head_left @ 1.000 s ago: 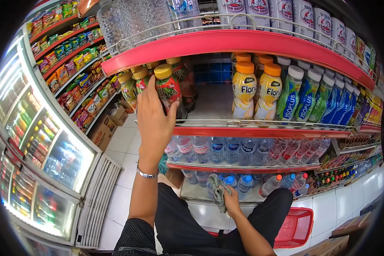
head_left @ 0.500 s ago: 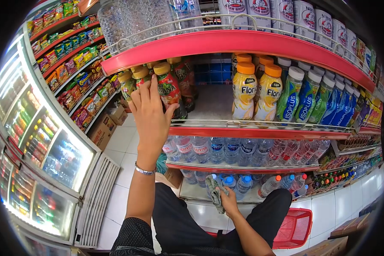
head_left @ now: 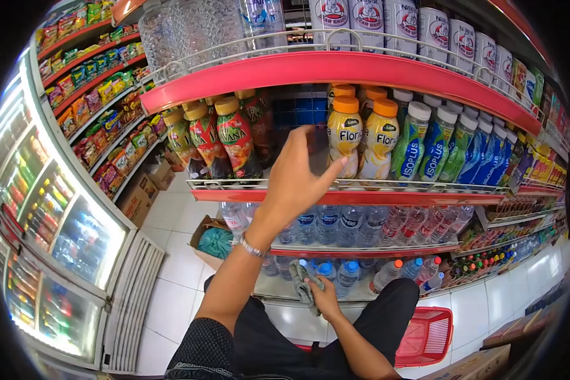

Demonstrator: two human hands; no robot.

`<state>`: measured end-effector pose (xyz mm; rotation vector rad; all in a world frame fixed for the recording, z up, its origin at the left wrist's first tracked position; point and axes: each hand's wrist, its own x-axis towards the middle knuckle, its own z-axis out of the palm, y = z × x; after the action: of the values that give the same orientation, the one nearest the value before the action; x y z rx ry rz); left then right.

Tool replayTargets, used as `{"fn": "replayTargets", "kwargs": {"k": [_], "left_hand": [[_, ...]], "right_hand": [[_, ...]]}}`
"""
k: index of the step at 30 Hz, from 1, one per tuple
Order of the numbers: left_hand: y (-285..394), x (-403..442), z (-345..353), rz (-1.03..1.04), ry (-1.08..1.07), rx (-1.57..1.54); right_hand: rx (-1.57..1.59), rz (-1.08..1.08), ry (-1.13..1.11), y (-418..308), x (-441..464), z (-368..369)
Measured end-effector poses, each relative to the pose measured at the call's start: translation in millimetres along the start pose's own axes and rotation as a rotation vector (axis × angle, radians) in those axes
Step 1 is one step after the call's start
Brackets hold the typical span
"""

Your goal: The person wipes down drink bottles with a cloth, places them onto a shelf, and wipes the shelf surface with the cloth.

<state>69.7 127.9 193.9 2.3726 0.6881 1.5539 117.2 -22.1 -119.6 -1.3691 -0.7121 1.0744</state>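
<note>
My left hand (head_left: 296,178), with a metal band on the wrist, reaches into the gap on the middle shelf. Its thumb stands apart from the fingers and holds nothing. The thumb tip overlaps an orange-capped yellow drink bottle (head_left: 343,130); whether they touch I cannot tell. Left of the hand stand gold-capped tea bottles (head_left: 235,138) with red and green labels. Lower down, my right hand (head_left: 325,299) is closed round a crumpled grey-green cloth (head_left: 303,286), in front of blue-capped water bottles (head_left: 348,278) on the bottom shelf.
White-capped Isoplus bottles (head_left: 413,140) stand farther right. Cans (head_left: 365,24) line the shelf above, behind a pink edge strip (head_left: 335,68). A red basket (head_left: 448,335) is on the floor at my right. Glass-door fridges (head_left: 57,234) and snack racks (head_left: 95,107) line the left.
My left hand has moved right, from the tea bottles to the gap beside the yellow drink bottles. The view has shifted slightly. My right hand still holds the cloth.
</note>
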Motion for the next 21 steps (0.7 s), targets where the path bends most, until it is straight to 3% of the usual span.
{"fn": "replayTargets", "kwargs": {"k": [2, 5, 7, 11, 17, 20, 21], "left_hand": [[-1.9, 8.9, 12.4, 0.035, 0.041, 0.0], [6.5, 14.9, 18.9, -0.078, -0.114, -0.083], [12.2, 14.3, 20.2, -0.122, -0.1, 0.136], [10.8, 9.3, 24.2, -0.161, -0.12, 0.041], [3.2, -20.5, 18.0, 0.05, 0.191, -0.342], [-8.9, -56.6, 16.7, 0.048, 0.387, -0.441], [-13.5, -70.3, 5.4, 0.021, 0.338, -0.394]], "right_hand": [[-0.024, -0.01, -0.003, -12.3, -4.0, -3.1], [-0.046, -0.022, 0.023, -12.5, -0.9, -6.4], [-0.013, -0.015, 0.016, -9.5, -0.1, -7.7], [-0.101, -0.028, 0.005, -9.4, -0.6, -6.6], [-0.171, -0.069, -0.023, 0.8, 3.0, -5.6], [-0.227, -0.085, -0.012, 5.1, 3.4, -6.9], [-0.229, -0.077, -0.007, 9.7, 4.5, -8.5]]}}
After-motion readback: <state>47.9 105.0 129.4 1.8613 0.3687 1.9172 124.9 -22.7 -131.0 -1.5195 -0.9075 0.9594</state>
